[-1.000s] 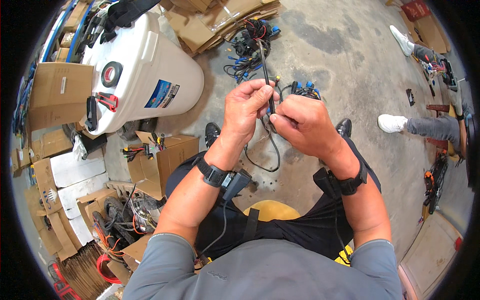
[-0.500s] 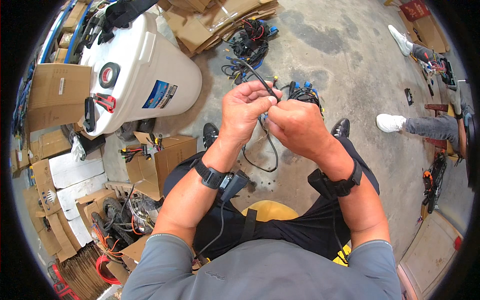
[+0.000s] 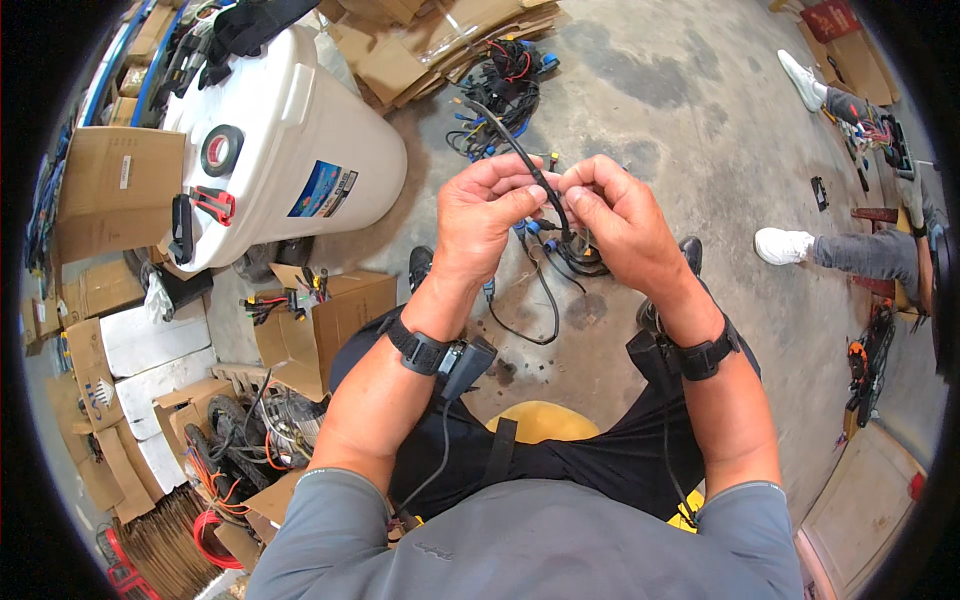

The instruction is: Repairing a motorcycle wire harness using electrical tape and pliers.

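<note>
In front of my knees, a black cable point(image 3: 517, 146) runs from the upper left down between my hands. My left hand point(image 3: 483, 215) is closed on it, thumb and fingers pinching the cable near its thicker dark stretch. Close beside it, my right hand point(image 3: 622, 222) has thumb and curled fingers pressed together at the cable's right side; what they pinch is too small to make out. Below the hands, more black cables with blue connectors point(image 3: 548, 245) hang or lie, partly hidden by my right hand.
A tangled cable heap point(image 3: 508, 90) lies on the floor ahead. At left, a white bucket point(image 3: 370, 150) carries a tape roll point(image 3: 221, 150) and a red-handled tool point(image 3: 213, 205) on its lid. An open carton point(image 3: 350, 315) stands beside my left leg. Another person's legs point(image 3: 865, 255) extend in from the right.
My right hand has moved slightly right and turned, its fist loosening into a pinch apart from my left hand. More of the cable between them now shows.
</note>
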Demonstrator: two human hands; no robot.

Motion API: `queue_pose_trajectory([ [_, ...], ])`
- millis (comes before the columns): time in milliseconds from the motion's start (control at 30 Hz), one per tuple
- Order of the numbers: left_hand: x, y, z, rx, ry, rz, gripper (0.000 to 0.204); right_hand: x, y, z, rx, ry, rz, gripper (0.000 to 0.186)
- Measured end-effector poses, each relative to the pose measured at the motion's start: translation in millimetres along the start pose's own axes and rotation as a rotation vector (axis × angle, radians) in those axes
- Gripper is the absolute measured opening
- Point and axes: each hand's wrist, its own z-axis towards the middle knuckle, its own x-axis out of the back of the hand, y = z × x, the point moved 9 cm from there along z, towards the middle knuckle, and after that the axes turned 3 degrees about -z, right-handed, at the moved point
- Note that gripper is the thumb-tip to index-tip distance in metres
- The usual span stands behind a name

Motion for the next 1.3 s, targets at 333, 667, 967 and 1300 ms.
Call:
queue_pose_trajectory([
  [333,-23.1,14.9,-2.0,-0.076,-0.238,0.013,0.026,-17.5,5.7,-2.6,-0.202,-0.261,0.281,0.025],
  [667,-25.1,9.7,-4.0,0.019,-0.284,-0.069,0.022,-23.2,20.6,-5.4,-0.371,-0.291,0.489,0.022],
  [967,-30.9,11.8,-7.4,0.090,-0.283,-0.108,0.024,-21.4,16.1,-3.9,-0.324,-0.323,0.509,0.015],
  [1300,-21.3,9.3,-3.0,0.074,-0.295,-0.013,0.022,-0.6,11.2,1.8,-0.211,-0.251,0.247,0.016],
])
